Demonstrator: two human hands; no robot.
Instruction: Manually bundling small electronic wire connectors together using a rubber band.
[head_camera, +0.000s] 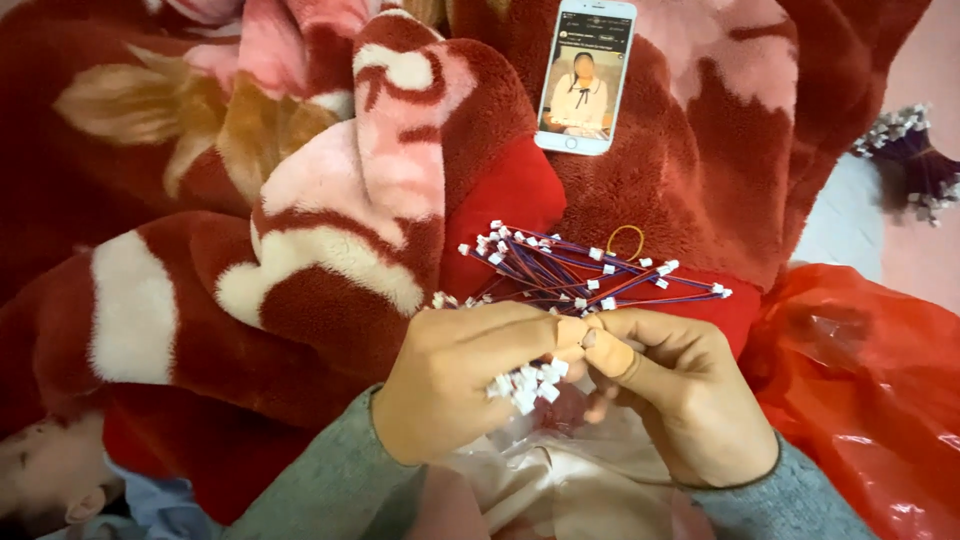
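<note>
My left hand (455, 375) is closed around a bundle of thin wires whose white plastic connectors (527, 382) stick out below its fingers. My right hand (675, 390) meets it thumb to thumb, pinching at the same bundle; a tan finger cot covers one fingertip. Just beyond the hands, a loose pile of red and blue wires with white connectors (585, 268) lies on the red blanket (330, 230), beside a small yellow rubber band (627, 238).
A white phone (586, 75) with a lit screen rests on the blanket at the top. A red plastic bag (860, 390) lies at the right. Another wire bundle (915, 160) sits at the far right. Clear plastic lies under my hands.
</note>
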